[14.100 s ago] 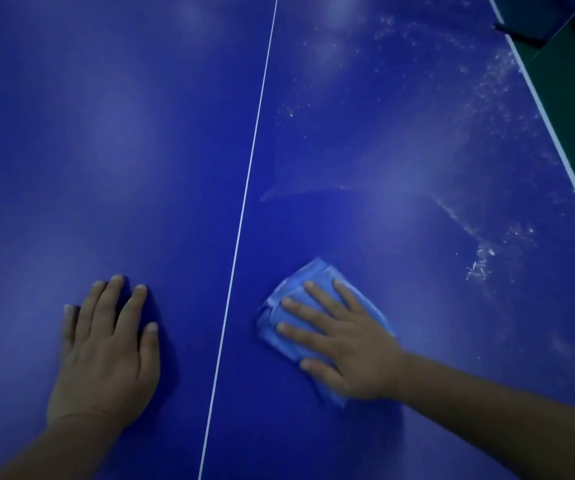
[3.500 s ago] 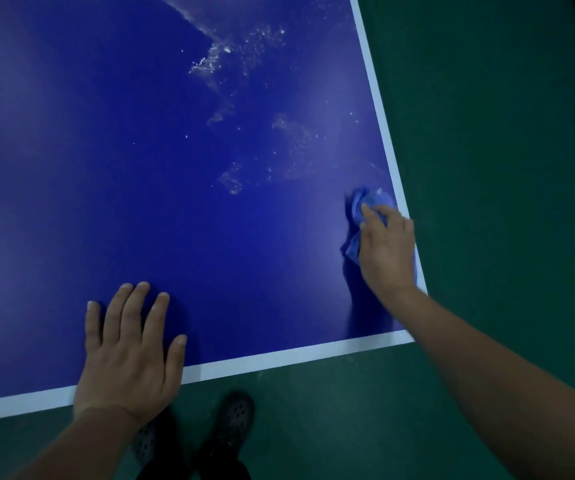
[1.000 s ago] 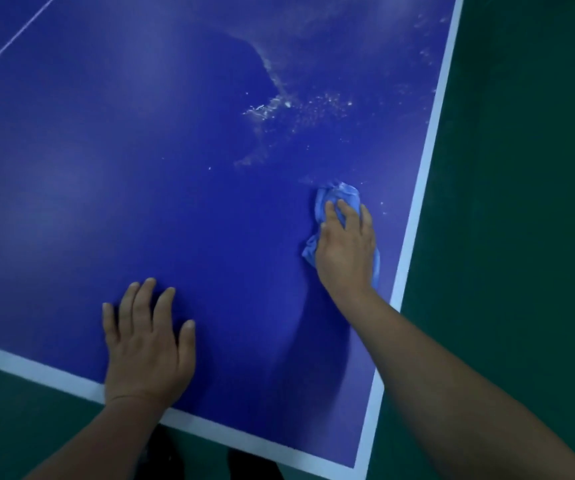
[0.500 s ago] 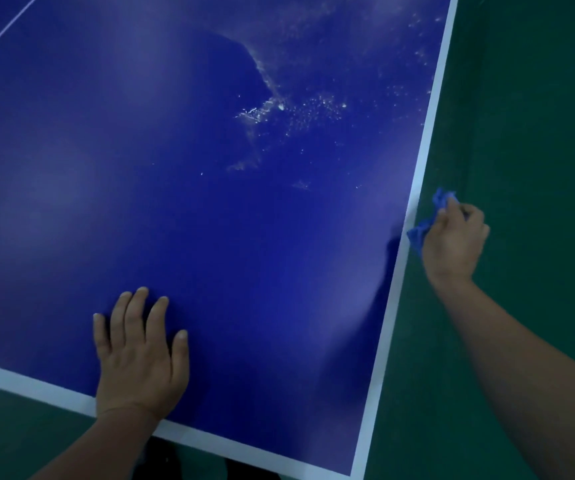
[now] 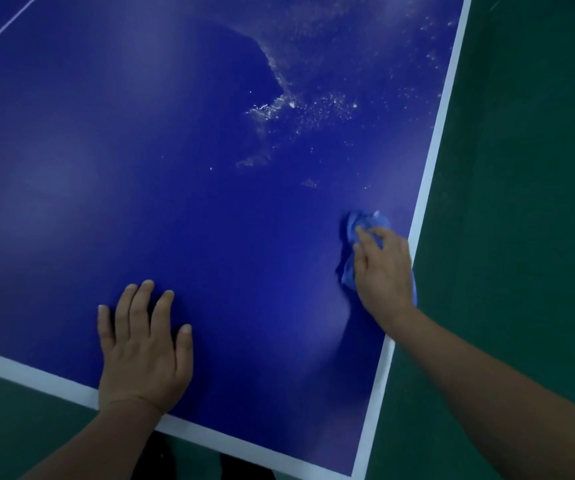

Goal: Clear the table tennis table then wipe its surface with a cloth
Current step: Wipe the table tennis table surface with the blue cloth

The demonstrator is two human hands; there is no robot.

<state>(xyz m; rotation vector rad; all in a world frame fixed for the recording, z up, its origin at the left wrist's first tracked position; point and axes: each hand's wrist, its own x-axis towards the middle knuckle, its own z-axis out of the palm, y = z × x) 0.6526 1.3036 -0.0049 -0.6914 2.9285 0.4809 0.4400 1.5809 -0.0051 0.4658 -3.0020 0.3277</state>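
**Clerk:** Green floor (image 5: pixel 528 168) on two sides; blue table tennis table (image 5: pixel 140 168), white border, near corner in view. Nearest entry?

**Checker:** Left hand (image 5: pixel 144 351), flat on the blue just inside the near border, fingers straight and slightly spread, gripping nothing. Judged a brace.

**Clerk:** Next out.

**Checker:** Right hand (image 5: pixel 383 268), close to the right border. Under it the cloth (image 5: pixel 365 223), blue, bunched, lying on the table; fingers loosely bent over it, pressing it down. Whether the thumb pinches the cloth I cannot tell.

**Clerk:** Beyond that?

**Checker:** White speckled residue (image 5: pixel 279 109), well apart from the cloth, in a curved band with scattered flecks reaching toward the right border. Smaller smudges between it and the cloth.

**Clerk:** Step in hand, and how to do it well?

**Checker:** Wiping, judged partway. Spread the cloth flatter under the palm; a bunched wad probably only pushes grit about. Work from the near corner outward in overlapping strokes and carry residue off the right border, not back over the darker blue near the left hand.

**Clerk:** Containers?

**Checker:** None in view; nothing to list as contents.
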